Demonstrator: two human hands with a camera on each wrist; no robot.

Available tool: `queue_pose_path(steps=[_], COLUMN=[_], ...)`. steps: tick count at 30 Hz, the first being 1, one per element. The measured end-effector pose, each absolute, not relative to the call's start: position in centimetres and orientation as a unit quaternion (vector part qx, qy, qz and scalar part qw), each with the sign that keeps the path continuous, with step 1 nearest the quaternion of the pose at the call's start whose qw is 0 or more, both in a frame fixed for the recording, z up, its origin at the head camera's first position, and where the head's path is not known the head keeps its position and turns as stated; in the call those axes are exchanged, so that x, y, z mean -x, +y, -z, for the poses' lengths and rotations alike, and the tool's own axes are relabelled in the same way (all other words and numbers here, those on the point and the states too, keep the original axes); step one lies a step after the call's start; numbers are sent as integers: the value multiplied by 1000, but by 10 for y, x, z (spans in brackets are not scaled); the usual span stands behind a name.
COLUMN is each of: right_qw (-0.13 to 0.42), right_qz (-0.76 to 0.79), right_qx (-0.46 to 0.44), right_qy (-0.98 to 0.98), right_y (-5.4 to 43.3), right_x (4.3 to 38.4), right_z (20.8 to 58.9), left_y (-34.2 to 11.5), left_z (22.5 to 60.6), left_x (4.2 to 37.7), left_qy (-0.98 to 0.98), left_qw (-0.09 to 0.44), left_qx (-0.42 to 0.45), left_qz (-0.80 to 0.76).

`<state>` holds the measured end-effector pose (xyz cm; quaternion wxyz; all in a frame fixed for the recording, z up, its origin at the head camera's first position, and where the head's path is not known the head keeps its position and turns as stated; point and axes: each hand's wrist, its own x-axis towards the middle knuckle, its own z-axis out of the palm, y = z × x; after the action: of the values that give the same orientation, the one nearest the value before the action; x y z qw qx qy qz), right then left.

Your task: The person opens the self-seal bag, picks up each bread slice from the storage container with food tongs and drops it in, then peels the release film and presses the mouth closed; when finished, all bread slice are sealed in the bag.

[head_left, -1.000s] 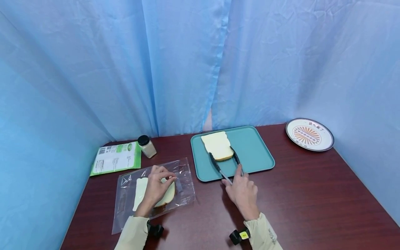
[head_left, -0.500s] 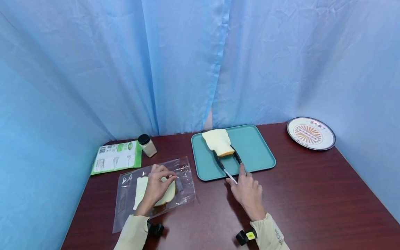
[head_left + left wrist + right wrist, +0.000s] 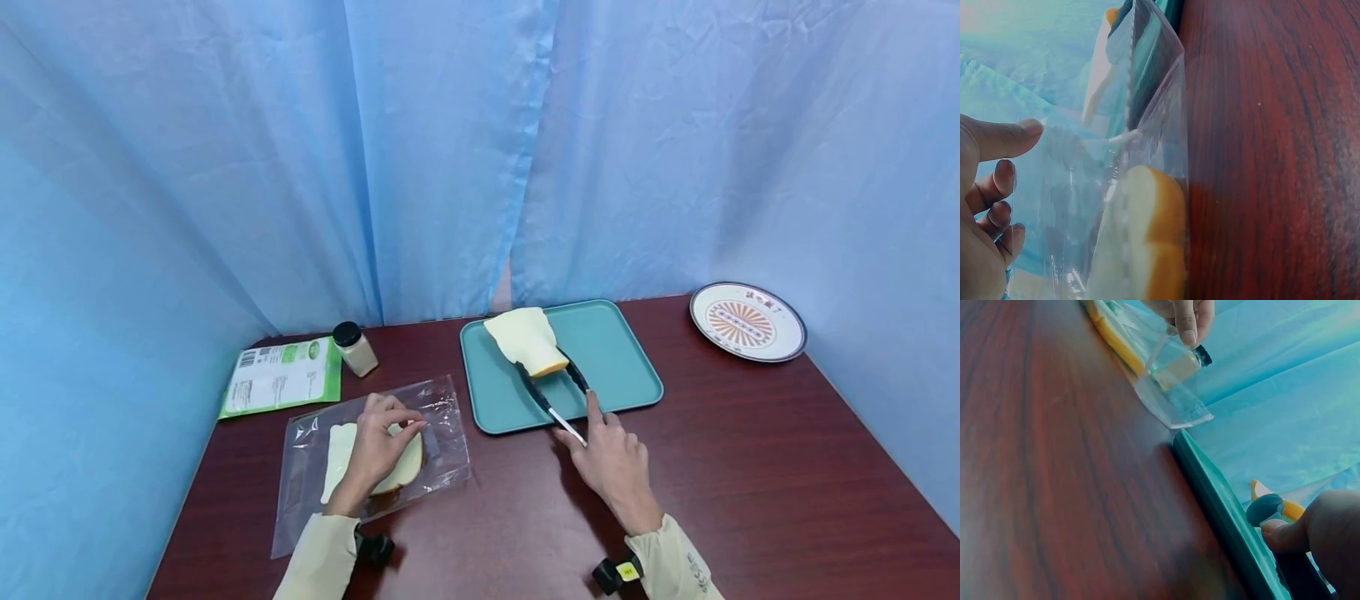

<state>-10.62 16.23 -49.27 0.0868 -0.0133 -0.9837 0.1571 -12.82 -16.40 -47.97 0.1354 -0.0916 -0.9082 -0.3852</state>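
Observation:
With thumb and fingertips, my left hand (image 3: 375, 446) pinches the raised upper layer of a clear plastic bag (image 3: 446, 450) at left. Inside the bag lies a white bread slice (image 3: 340, 454), partly hidden under that hand; its brown crust (image 3: 1169, 219) shows in the left wrist view. My right hand (image 3: 618, 471) grips black-tipped tongs (image 3: 536, 392), index finger along one arm. Between the tong tips is a second bread slice (image 3: 523, 337), squeezed and bowed, its near edge raised above the teal tray (image 3: 615, 350).
A jar (image 3: 360, 357) with a black lid and a green-white packet (image 3: 277, 379) stand at the back left. A patterned plate (image 3: 747, 322) sits at the back right. Blue curtains (image 3: 450, 167) enclose the dark wooden table (image 3: 750, 483).
The tongs have closed in on the bread slice, which now bows with its near edge lifted. My right hand has shifted right and slightly towards me. My left hand has stayed put.

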Motion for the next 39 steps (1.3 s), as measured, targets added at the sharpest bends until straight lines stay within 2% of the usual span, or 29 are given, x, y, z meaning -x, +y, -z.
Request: queue_pose_path(steps=[10,22,39], right_qw=[115,105,168], right_qz=[-137,-120,-118], right_qx=[-26,-77,-219], right_qy=[-984,-984,-954], right_y=[183,211,251], right_x=[99,96,92], right_z=[495,492,497], left_y=[-167,-167,-167], left_z=[479,479,476], left_x=[128,128,130], left_qy=[-906,-906,-902], left_qw=[145,139,129], left_qx=[96,86,75], left_qz=[385,391,406])
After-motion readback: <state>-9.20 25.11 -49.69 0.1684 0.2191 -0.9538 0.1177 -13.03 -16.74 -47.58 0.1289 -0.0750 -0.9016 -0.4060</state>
